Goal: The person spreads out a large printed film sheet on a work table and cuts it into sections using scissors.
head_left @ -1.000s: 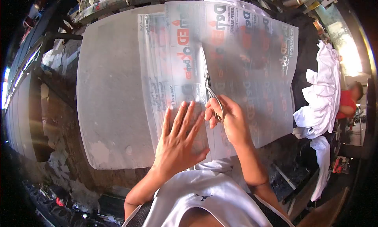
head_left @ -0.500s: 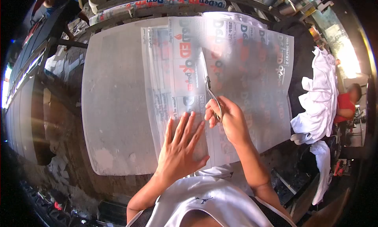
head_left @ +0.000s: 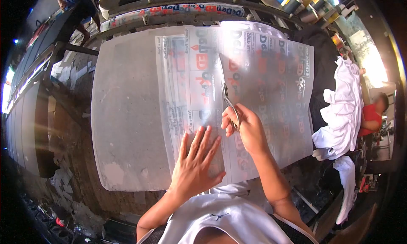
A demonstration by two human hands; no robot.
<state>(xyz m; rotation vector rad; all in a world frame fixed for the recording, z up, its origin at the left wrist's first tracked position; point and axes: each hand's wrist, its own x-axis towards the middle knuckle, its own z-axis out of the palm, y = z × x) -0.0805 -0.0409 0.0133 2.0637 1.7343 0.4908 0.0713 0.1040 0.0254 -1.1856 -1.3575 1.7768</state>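
Note:
A translucent printed sheet (head_left: pixel 275 129) with red and blue lettering covers the middle and right of a grey board (head_left: pixel 127 108). My left hand (head_left: pixel 196 167) lies flat on the sheet near its lower edge, fingers spread. In my right hand (head_left: pixel 243 127) is a pair of scissors (head_left: pixel 226 89), with fingers wrapped in the handles. The blades point away from me along the sheet, looking nearly closed. Whether the sheet's layers lie between the blades is hard to make out because of glare.
Bunched white fabric (head_left: pixel 339 112) hangs at the right of the board. Beyond the far edge lies a rolled printed sheet (head_left: pixel 182 10). Several ink containers (head_left: pixel 292 2) stand at the top right. One person in red (head_left: pixel 373 115) is at the right, another person (head_left: pixel 80 6) at the upper left.
The view has shifted slightly, so the board appears a little lower. My left hand stays flat and my right hand keeps the scissors. More of the person at the upper left shows.

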